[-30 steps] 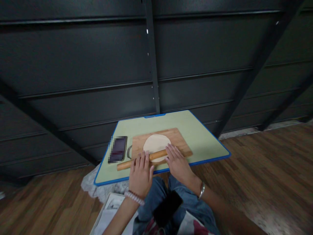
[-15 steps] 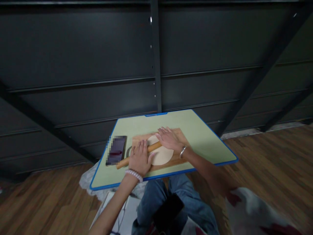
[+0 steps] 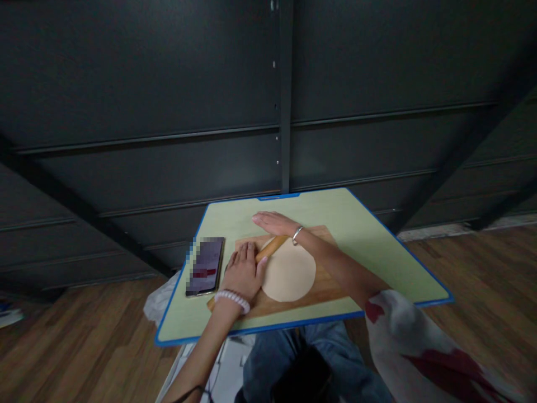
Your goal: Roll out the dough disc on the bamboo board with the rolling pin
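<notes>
Rolling pin [image 3: 272, 247]: lay aslant, long axis from the table's [image 3: 386, 268] near-left corner side toward its far edge.
Left hand [image 3: 243, 271]: open, palm down across the pin's middle — nearer its near-left end.
Right hand [image 3: 273, 223]: open, fingers straight, by the pin's far end; contact couldn't be told.
Dough round [image 3: 289, 274]: flat on the board [image 3: 329, 288], right of the left hand; pin along its far-left rim.
Phone [image 3: 205, 266]: by the left edge.
</notes>
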`<state>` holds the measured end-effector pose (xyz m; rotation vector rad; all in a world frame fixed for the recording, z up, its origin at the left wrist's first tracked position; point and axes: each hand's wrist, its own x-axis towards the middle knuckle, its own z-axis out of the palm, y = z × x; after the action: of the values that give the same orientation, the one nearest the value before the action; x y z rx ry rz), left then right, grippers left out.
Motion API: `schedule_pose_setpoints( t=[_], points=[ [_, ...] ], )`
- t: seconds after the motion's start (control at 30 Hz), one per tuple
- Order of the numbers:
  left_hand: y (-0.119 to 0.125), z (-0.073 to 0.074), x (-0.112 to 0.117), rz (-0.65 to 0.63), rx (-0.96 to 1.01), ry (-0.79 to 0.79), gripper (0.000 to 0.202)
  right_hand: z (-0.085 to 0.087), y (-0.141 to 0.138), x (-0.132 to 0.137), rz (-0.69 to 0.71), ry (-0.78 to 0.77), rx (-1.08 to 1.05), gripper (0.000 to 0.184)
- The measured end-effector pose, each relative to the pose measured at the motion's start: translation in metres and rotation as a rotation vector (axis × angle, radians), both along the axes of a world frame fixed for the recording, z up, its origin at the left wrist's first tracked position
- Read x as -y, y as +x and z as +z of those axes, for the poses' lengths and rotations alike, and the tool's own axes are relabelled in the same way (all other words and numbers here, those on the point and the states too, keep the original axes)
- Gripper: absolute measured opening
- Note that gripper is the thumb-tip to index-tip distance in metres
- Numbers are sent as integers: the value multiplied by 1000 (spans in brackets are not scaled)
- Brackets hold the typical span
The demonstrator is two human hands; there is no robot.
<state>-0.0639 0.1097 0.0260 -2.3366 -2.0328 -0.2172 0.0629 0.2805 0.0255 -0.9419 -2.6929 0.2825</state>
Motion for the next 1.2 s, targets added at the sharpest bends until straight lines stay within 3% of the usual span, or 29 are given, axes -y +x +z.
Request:
schedule_pose_setpoints(
  t=[0.3,0.47,0.53,0.7,0.83,0.97,1.2],
  points=[
    [-1,-3,-3,113,-28,-55,64,1,-6,-6,-48,137,52,41],
    [25,-4,18,317,-150,79,71,-2,22,14,13,171,132,39],
    [40,-5,31,341,-182,135,75,-5,39,28,-3,172,139,40],
    [71,-3,62,284,-201,177,76,-11,80,66,-107,161,68,47],
    [79,3,80,238,-175,182,64,-13,102,96,-157,200,-21,49],
    [72,1,93,195,-138,201,55,-13,122,128,-171,231,-76,45],
    [48,-13,108,20,-140,278,56,-11,144,183,-309,300,-3,47]
  ],
)
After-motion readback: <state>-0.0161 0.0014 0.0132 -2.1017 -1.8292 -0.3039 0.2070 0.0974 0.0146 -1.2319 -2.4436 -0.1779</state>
